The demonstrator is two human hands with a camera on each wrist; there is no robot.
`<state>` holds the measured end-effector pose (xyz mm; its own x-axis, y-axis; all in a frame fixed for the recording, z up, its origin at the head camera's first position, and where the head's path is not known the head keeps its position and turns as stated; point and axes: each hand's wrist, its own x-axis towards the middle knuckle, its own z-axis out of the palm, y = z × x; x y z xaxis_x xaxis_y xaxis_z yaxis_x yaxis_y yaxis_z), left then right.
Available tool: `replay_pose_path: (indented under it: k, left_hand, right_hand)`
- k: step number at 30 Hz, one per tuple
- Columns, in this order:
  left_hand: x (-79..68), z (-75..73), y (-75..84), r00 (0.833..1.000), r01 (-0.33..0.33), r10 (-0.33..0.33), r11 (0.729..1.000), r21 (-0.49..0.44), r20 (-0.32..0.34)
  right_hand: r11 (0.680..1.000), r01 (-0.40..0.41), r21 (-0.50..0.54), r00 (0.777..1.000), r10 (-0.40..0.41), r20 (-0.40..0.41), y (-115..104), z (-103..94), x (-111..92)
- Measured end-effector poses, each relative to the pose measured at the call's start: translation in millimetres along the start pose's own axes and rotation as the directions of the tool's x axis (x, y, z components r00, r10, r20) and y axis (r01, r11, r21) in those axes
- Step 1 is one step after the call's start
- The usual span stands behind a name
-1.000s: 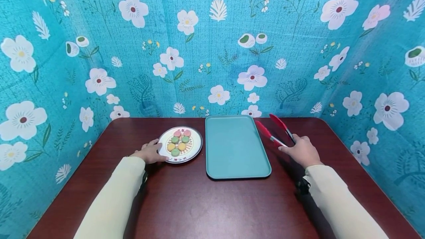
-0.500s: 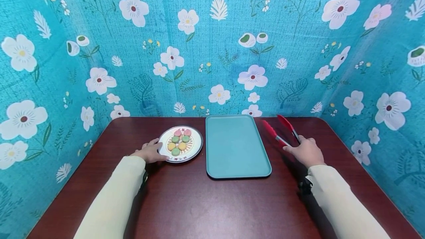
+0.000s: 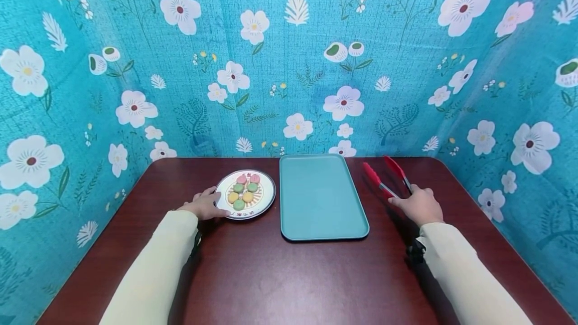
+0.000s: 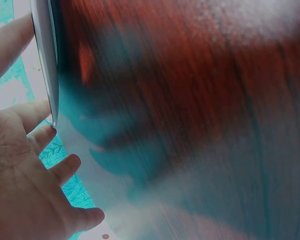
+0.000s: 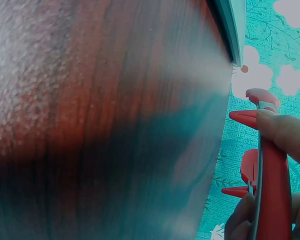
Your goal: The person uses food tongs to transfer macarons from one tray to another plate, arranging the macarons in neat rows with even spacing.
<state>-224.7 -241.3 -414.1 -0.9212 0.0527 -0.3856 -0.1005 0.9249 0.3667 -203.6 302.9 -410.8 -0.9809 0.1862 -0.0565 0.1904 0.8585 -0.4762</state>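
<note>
At the left of the table, my left hand (image 3: pixel 205 206) holds the rim of a white plate (image 3: pixel 266 204), thumb at the near edge and fingers by its left side. Small round macarons (image 3: pixel 247 197) in pink, green and yellow lie on it. The left wrist view shows the plate (image 4: pixel 47 65) edge-on, with the lower fingers (image 4: pixel 67 167) spread off it. On the right, my right hand (image 3: pixel 420 207) grips red-tipped tongs (image 3: pixel 379 180), their two arms spread apart and nothing between the tips. Close up, the thumb lies along the red handle (image 5: pixel 274 185).
Between the hands, a blue-green rectangular tray (image 3: pixel 322 199) lies bare on the dark reddish-brown table (image 3: pixel 298 280). A blue flowered cloth (image 3: pixel 271 74) hangs behind the table and along both sides. The tray's edge (image 5: pixel 232 30) shows at the top of the right wrist view.
My right hand has shifted a little to the right with the tongs, whose tips are farther from the tray. The left hand and plate stay in place.
</note>
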Motion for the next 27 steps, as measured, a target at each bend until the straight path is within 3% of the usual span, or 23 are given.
replay_pose_path:
  k: [27]
  left_hand:
    - [-1.7,-1.1,-0.3,1.000,-0.009,0.009,1.000,0.007,-0.006]
  right_hand:
    - [0.998,-0.061,0.023,0.998,0.061,-0.005,11.4,4.4,5.0]
